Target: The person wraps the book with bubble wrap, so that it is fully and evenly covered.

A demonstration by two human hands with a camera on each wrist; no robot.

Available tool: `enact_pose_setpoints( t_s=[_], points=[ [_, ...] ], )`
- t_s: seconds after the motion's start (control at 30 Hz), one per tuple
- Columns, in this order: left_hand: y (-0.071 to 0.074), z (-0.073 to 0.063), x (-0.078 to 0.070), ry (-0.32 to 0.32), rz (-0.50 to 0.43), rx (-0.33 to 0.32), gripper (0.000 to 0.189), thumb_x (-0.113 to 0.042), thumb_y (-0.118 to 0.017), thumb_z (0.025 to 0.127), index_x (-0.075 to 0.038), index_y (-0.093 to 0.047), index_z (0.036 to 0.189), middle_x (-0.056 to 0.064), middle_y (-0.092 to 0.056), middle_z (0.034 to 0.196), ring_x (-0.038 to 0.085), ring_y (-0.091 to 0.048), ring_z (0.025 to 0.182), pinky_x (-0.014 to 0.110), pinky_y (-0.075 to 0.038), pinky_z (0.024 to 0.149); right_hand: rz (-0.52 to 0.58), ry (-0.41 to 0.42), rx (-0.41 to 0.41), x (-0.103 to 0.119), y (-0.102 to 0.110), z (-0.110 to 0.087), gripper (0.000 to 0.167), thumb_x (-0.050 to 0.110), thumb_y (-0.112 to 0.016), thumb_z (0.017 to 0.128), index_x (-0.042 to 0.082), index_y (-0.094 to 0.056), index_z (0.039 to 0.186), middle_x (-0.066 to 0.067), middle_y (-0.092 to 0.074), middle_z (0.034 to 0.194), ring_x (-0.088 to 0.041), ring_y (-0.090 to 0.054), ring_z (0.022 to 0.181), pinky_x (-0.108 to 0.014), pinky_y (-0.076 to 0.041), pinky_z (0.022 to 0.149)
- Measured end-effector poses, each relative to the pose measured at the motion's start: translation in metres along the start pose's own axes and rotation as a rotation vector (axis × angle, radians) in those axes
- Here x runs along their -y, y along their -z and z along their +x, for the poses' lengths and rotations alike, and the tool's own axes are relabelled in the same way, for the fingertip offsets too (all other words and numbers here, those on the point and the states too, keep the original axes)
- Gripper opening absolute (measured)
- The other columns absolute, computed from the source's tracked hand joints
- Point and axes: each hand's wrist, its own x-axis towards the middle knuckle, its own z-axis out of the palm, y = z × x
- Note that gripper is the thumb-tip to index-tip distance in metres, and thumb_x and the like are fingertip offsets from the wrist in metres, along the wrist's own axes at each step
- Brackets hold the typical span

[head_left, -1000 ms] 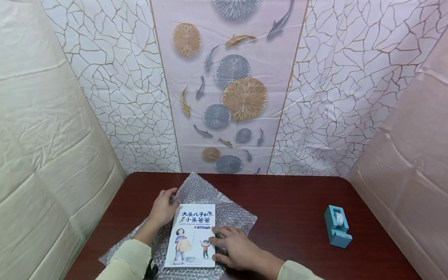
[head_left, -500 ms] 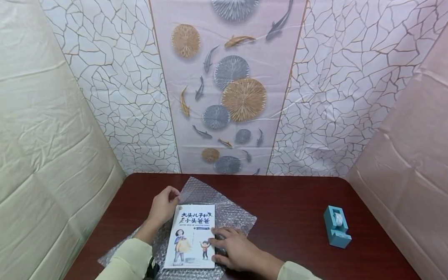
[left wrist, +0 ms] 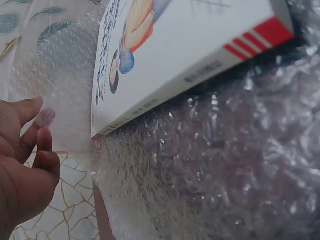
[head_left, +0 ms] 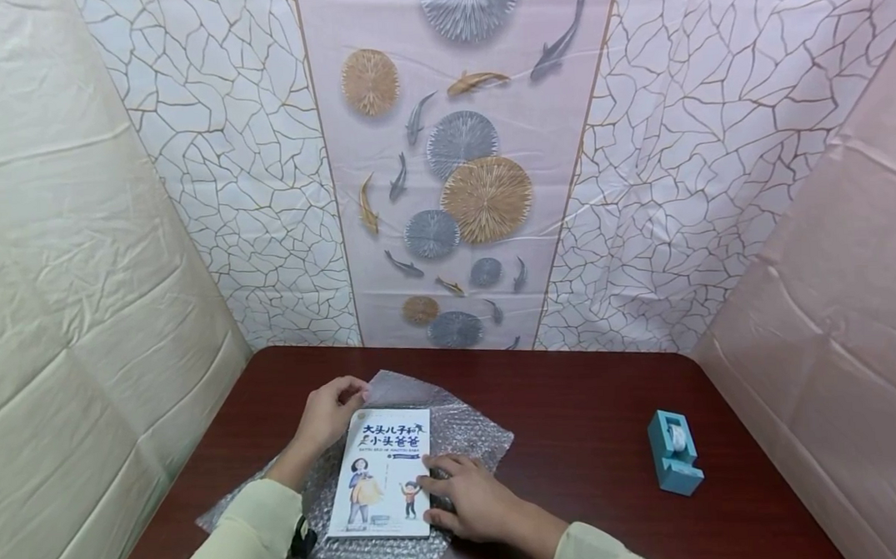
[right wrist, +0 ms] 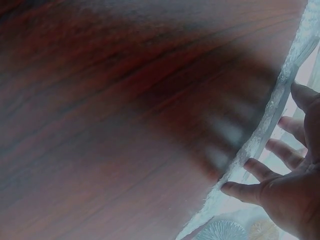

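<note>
A white paperback book (head_left: pixel 385 474) with a cartoon cover lies face up on a sheet of bubble wrap (head_left: pixel 465 429). At the book's upper left, my left hand (head_left: pixel 329 411) pinches the far part of the wrap between thumb and fingers. The left wrist view shows the wrap (left wrist: pixel 65 95) over a fingertip, beside the book's spine (left wrist: pixel 165 97). My right hand (head_left: pixel 476 495) rests spread on the book's right edge, fingertips on the cover. In the right wrist view, the fingers of that hand (right wrist: pixel 290 185) reach over the edge of the book and wrap.
A blue tape dispenser (head_left: pixel 675 453) with a roll of clear tape stands on the right of the dark red table (head_left: pixel 574 424). Patterned cloth (head_left: pixel 451 188) hangs behind the table, and pale cloth walls (head_left: pixel 82 329) flank it.
The wrap's far corner has come up and folded toward the book, following my left hand, which has shifted slightly right. My right hand and the book stay put.
</note>
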Motion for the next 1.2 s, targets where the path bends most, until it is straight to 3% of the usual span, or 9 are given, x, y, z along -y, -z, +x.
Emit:
enact_pose_setpoints(
  t_s=[0.1, 0.33, 0.5, 0.6, 0.67, 0.83, 0.97, 1.07, 1.2],
  points=[
    [0.001, -0.002, 0.001, -0.006, -0.022, 0.022, 0.015, -0.021, -0.072, 0.109, -0.017, -0.079, 0.122, 0.005, -0.08, 0.115, 0.016, -0.061, 0.086, 0.029, -0.052, 0.072, 0.005, 0.001, 0.0, 0.001, 0.001, 0.0, 0.053, 0.048, -0.067, 0.109, 0.024, -0.065, 0.156, -0.007, -0.055, 0.168, -0.037, -0.056, 0.149, -0.07, -0.051, 0.115],
    [0.002, -0.002, 0.002, -0.069, -0.003, 0.081, 0.017, -0.024, -0.074, 0.108, -0.018, -0.082, 0.122, 0.0, -0.074, 0.117, 0.015, -0.063, 0.094, 0.034, -0.055, 0.081, -0.002, 0.001, -0.006, 0.002, 0.002, 0.0, 0.053, 0.047, -0.069, 0.108, 0.022, -0.066, 0.155, -0.008, -0.057, 0.166, -0.037, -0.058, 0.147, -0.068, -0.051, 0.115],
    [0.004, -0.003, 0.002, -0.155, -0.006, 0.07, 0.011, -0.017, -0.075, 0.106, -0.013, -0.084, 0.111, 0.002, -0.073, 0.129, 0.022, -0.057, 0.116, 0.046, -0.061, 0.099, -0.023, 0.008, -0.013, 0.002, 0.001, 0.0, 0.052, 0.047, -0.069, 0.108, 0.022, -0.067, 0.154, -0.008, -0.058, 0.165, -0.036, -0.059, 0.147, -0.067, -0.051, 0.116],
    [0.005, -0.005, 0.003, -0.196, -0.012, 0.086, 0.01, -0.015, -0.075, 0.106, -0.011, -0.083, 0.11, 0.001, -0.075, 0.137, 0.027, -0.059, 0.129, 0.054, -0.06, 0.109, -0.029, 0.014, -0.013, 0.002, 0.002, 0.0, 0.052, 0.047, -0.068, 0.109, 0.022, -0.067, 0.154, -0.008, -0.057, 0.165, -0.036, -0.059, 0.146, -0.066, -0.052, 0.116],
    [0.005, -0.006, 0.003, -0.199, -0.007, 0.108, 0.01, -0.014, -0.075, 0.106, -0.013, -0.082, 0.112, -0.001, -0.078, 0.137, 0.031, -0.063, 0.136, 0.059, -0.052, 0.119, -0.031, 0.017, -0.011, 0.003, 0.002, 0.0, 0.052, 0.046, -0.068, 0.109, 0.021, -0.066, 0.155, -0.008, -0.057, 0.165, -0.036, -0.059, 0.146, -0.065, -0.052, 0.116],
    [0.004, -0.012, 0.003, -0.158, 0.02, 0.17, 0.012, -0.014, -0.072, 0.107, -0.019, -0.079, 0.116, -0.003, -0.082, 0.126, 0.031, -0.073, 0.13, 0.062, -0.052, 0.118, -0.029, 0.019, -0.001, 0.003, 0.003, 0.001, 0.052, 0.046, -0.068, 0.109, 0.021, -0.066, 0.155, -0.009, -0.057, 0.166, -0.036, -0.059, 0.147, -0.065, -0.053, 0.114],
    [0.005, -0.018, 0.001, -0.133, 0.08, 0.216, 0.014, -0.014, -0.072, 0.107, -0.024, -0.079, 0.113, -0.006, -0.082, 0.119, 0.022, -0.074, 0.117, 0.055, -0.06, 0.105, -0.027, 0.021, -0.004, 0.003, 0.004, 0.001, 0.052, 0.045, -0.069, 0.109, 0.02, -0.066, 0.155, -0.009, -0.057, 0.165, -0.037, -0.059, 0.146, -0.065, -0.053, 0.114],
    [0.006, -0.021, 0.001, -0.15, 0.127, 0.257, 0.017, -0.012, -0.073, 0.106, -0.027, -0.08, 0.111, -0.007, -0.082, 0.117, 0.018, -0.073, 0.115, 0.048, -0.06, 0.1, -0.024, 0.018, -0.005, 0.004, 0.005, 0.001, 0.052, 0.044, -0.069, 0.109, 0.02, -0.067, 0.154, -0.01, -0.057, 0.165, -0.037, -0.06, 0.145, -0.065, -0.054, 0.113],
    [0.007, -0.024, 0.003, -0.199, 0.154, 0.302, 0.02, -0.007, -0.074, 0.105, -0.026, -0.08, 0.109, -0.005, -0.082, 0.118, 0.022, -0.074, 0.12, 0.049, -0.063, 0.1, -0.017, 0.011, 0.0, 0.004, 0.004, 0.001, 0.052, 0.044, -0.069, 0.109, 0.021, -0.066, 0.155, -0.009, -0.057, 0.166, -0.037, -0.059, 0.146, -0.065, -0.054, 0.113]
  ],
)
